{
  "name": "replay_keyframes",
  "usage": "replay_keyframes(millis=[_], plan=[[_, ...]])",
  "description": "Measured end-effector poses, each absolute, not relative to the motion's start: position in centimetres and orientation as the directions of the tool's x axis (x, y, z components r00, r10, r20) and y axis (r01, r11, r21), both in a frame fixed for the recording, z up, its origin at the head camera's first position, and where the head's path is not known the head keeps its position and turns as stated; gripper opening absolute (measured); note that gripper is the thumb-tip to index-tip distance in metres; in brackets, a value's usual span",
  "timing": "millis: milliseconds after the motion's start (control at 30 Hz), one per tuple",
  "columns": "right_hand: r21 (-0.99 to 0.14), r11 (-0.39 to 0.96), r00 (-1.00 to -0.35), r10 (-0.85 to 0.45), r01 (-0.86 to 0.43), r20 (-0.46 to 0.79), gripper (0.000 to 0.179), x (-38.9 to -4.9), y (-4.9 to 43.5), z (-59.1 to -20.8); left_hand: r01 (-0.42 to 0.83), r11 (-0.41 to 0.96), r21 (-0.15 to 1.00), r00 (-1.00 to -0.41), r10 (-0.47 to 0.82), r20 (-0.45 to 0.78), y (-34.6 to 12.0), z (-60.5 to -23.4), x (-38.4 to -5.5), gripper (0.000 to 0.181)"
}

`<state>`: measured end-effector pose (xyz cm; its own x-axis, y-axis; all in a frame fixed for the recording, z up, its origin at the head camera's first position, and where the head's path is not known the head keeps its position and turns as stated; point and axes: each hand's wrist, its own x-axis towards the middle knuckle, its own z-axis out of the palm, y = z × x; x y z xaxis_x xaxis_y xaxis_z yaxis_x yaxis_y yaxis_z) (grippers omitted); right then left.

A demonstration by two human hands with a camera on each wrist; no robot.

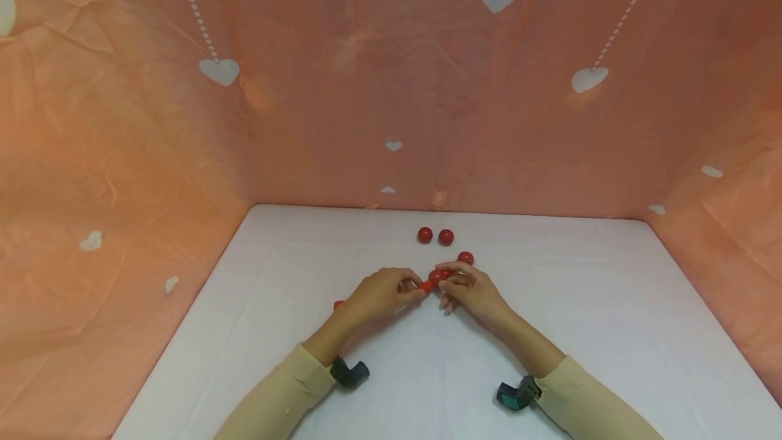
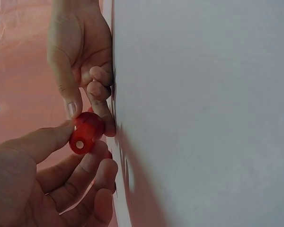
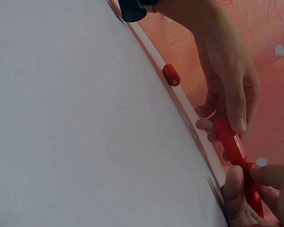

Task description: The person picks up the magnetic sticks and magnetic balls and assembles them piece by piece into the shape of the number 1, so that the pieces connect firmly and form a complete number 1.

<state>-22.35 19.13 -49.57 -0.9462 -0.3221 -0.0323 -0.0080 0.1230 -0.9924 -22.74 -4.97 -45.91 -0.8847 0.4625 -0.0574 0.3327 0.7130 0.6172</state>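
White table under 2 hands — orange heart-print backdrop.

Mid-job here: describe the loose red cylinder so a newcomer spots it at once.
On the white table, find the left hand. Just left of it, partly hidden in the head view, lies a short red cylinder. Unlike the two red balls near the far edge, it is straight-sided with a pale dot on one end, and it lies unheld.

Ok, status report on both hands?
Left hand pinches red rod. Right hand holds red ball, rod against it. Two loose balls beyond; nothing visibly blocking.
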Motion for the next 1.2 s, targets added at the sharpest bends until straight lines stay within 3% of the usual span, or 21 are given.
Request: replay_keyframes(millis=[1200], plan=[[-0.990, 0.139, -0.953, -0.299, 0.011, -0.052, 0.042, -22.4, 19.0, -49.6, 0.303, 0.667, 0.681, -0.877, 0.474, -0.075, -6.7, -44.1, -23.5, 0.025]])
